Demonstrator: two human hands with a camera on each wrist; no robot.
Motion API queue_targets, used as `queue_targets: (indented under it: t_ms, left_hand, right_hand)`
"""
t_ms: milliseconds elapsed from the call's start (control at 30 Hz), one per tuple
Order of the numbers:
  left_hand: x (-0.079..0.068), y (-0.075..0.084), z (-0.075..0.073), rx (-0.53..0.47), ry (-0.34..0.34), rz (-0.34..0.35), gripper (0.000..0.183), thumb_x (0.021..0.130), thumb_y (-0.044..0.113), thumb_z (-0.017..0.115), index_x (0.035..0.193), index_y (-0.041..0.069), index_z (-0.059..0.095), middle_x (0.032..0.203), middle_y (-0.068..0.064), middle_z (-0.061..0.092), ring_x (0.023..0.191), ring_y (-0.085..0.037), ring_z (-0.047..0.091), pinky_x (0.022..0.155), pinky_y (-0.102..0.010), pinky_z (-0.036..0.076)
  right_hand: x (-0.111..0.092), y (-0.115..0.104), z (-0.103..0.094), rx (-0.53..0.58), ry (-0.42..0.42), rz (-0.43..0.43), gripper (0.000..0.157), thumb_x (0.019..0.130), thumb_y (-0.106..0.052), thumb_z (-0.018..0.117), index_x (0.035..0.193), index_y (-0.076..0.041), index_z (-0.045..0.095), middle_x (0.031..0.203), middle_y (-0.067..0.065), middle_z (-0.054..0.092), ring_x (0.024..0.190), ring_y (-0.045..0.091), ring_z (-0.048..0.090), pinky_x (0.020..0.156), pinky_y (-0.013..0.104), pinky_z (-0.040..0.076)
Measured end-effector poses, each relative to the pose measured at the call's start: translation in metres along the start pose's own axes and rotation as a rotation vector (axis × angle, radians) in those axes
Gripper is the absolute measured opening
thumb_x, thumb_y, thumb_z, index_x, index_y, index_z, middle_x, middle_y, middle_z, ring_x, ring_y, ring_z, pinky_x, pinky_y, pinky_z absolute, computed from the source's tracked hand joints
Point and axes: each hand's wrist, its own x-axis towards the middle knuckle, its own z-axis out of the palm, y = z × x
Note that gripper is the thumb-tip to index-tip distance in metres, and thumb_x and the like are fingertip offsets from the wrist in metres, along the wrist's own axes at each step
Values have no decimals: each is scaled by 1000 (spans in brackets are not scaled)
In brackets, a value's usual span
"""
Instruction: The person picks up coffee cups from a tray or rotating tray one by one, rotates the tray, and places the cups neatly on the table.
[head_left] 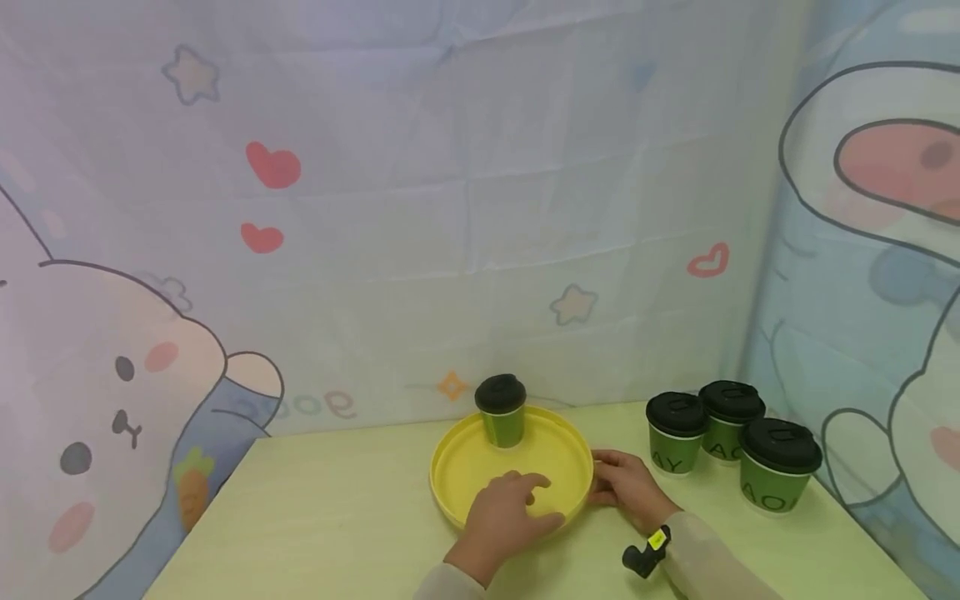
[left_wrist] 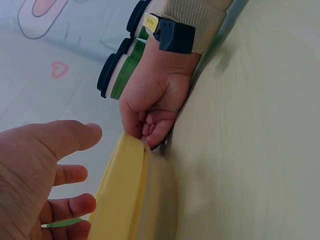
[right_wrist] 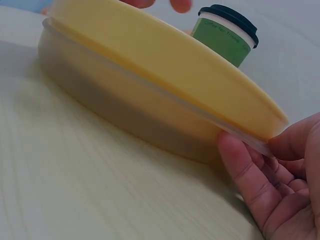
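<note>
A round yellow tray (head_left: pixel 467 468) sits on the table, and a green paper cup (head_left: pixel 504 427) with a black lid stands near its far edge. My right hand (head_left: pixel 628 490) is at the tray's right side. In the right wrist view, its thumb and curled fingers pinch a pale translucent rim (right_wrist: pixel 250 147) beneath the yellow tray wall (right_wrist: pixel 150 55). Over the tray's near part hovers my left hand (head_left: pixel 506 521), thumb and fingers spread apart. The left wrist view shows nothing held in that hand (left_wrist: pixel 35 175).
Three more lidded green cups stand on the right: a left one (head_left: pixel 677 433), a back one (head_left: pixel 729 421) and a front one (head_left: pixel 778 467). A printed cloth (head_left: pixel 375 208) hangs behind the pale table (head_left: pixel 322 508). My right wrist wears a small black camera (head_left: pixel 645 554).
</note>
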Motion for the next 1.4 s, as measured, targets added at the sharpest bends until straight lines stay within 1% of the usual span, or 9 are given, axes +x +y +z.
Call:
queue_targets:
  t_ms: [167, 267, 400, 567, 700, 933, 1067, 1400]
  left_hand:
    - [10, 11, 9, -13, -29, -31, 49, 83, 48, 78, 122, 18, 72, 89, 4, 65, 77, -11, 61, 65, -31, 49]
    - [13, 13, 12, -29, -49, -49, 48, 83, 45, 79, 123, 19, 72, 87, 6, 66, 76, -8, 61, 64, -31, 49]
    - [13, 12, 13, -57, -71, -64, 44, 84, 41, 80, 122, 20, 72, 83, 8, 65, 73, -5, 58, 63, -29, 48]
    - [10, 14, 15, -76, -76, -30, 33, 85, 31, 80, 116, 19, 75, 80, 7, 64, 71, -5, 56, 62, -28, 47]
    - [8, 16, 17, -79, -73, -4, 28, 86, 26, 80, 112, 19, 77, 78, 8, 65, 70, -3, 55, 64, -25, 47]
    - [4, 14, 17, -68, -69, 17, 18, 87, 23, 80, 103, 17, 80, 74, 13, 63, 67, 1, 53, 62, -22, 46]
    - [2, 13, 16, -71, -61, 31, 16, 86, 22, 80, 102, 17, 80, 75, 13, 63, 67, 1, 53, 62, -22, 46]
    - [-5, 7, 10, -124, -50, 30, 13, 87, 24, 79, 96, 16, 79, 75, 12, 63, 66, 0, 52, 61, -23, 46]
  right_hand:
    - [-1, -2, -3, -18, 15, -10, 48, 104, -12, 54, 144, 12, 45, 103, 11, 70, 85, 18, 68, 74, 34, 60]
    - [-1, -4, -3, -18, 16, -23, 48, 103, -12, 54, 144, 12, 45, 101, 10, 70, 84, 17, 68, 73, 33, 60]
    - [-1, -5, 0, -21, 22, -28, 48, 103, -12, 56, 143, 12, 47, 100, 10, 70, 83, 17, 68, 72, 33, 60]
    - [0, -4, 0, -20, 39, -10, 47, 103, -12, 57, 143, 11, 48, 101, 10, 70, 84, 18, 69, 73, 34, 60]
    - [-1, -3, 0, -16, 59, -3, 46, 102, -11, 57, 142, 11, 49, 101, 11, 71, 84, 19, 69, 73, 35, 60]
    - [-3, -2, 3, -24, 35, -1, 50, 103, -14, 57, 144, 12, 46, 104, 10, 70, 84, 17, 68, 73, 33, 60]
    - [-1, 0, 3, -18, 32, 5, 50, 103, -14, 56, 144, 12, 45, 103, 9, 70, 83, 17, 68, 72, 33, 60]
    - [-2, -1, 5, -11, 28, -6, 50, 103, -14, 57, 144, 12, 45, 99, 8, 71, 81, 16, 68, 71, 33, 60]
